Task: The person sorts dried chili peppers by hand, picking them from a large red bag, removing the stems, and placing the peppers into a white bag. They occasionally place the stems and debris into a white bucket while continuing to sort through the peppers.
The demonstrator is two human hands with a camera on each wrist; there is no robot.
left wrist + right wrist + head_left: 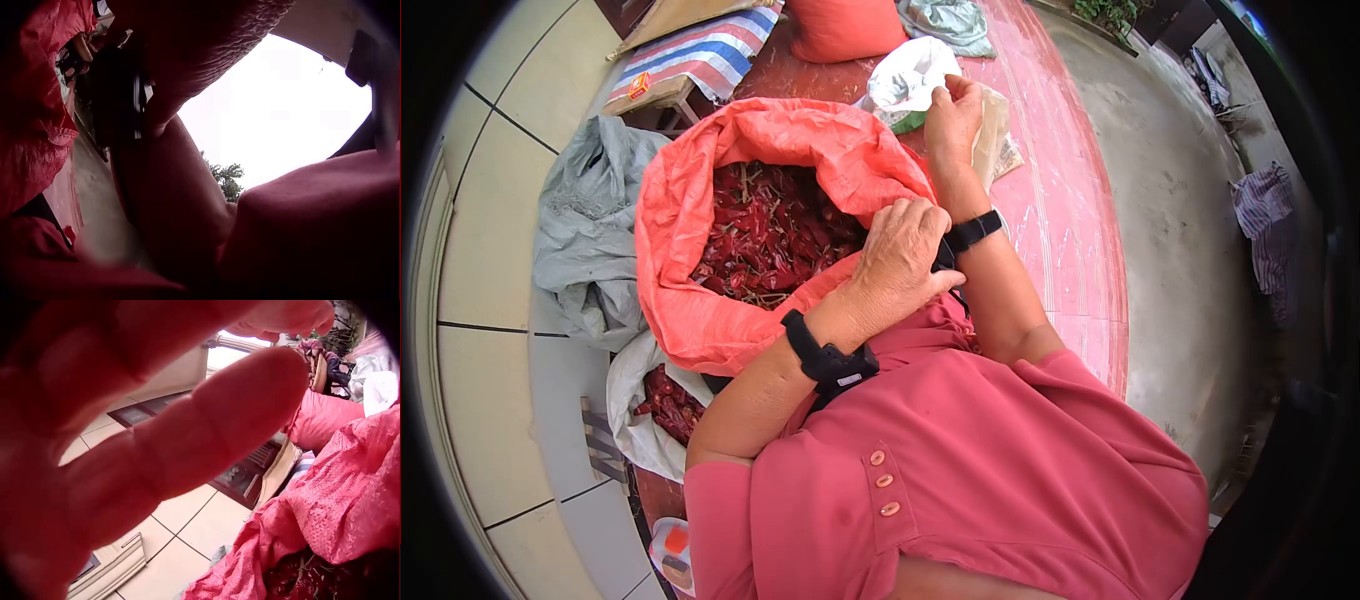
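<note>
My left hand (903,248) reaches across to the right wrist, its fingers bent over the black wrist device (945,258) there. In the left wrist view, the thumb of that hand (200,56) lies against the dark device (119,94) on the other forearm. Beyond the large red sack (685,215) filled with dried red chilies (770,235), my right hand (955,122) is raised beside a white bag (908,80). Its fingers are relaxed with nothing visible held; the right wrist view shows this hand (156,437) close up, above and left of the red sack (337,494).
Left of the sack lies a grey sack (590,230); below it, a white sack (635,385) holds more chilies. A full red sack (845,25) and a striped cloth (710,50) are at the back. A pink sheet (1065,200) covers the surface on the right.
</note>
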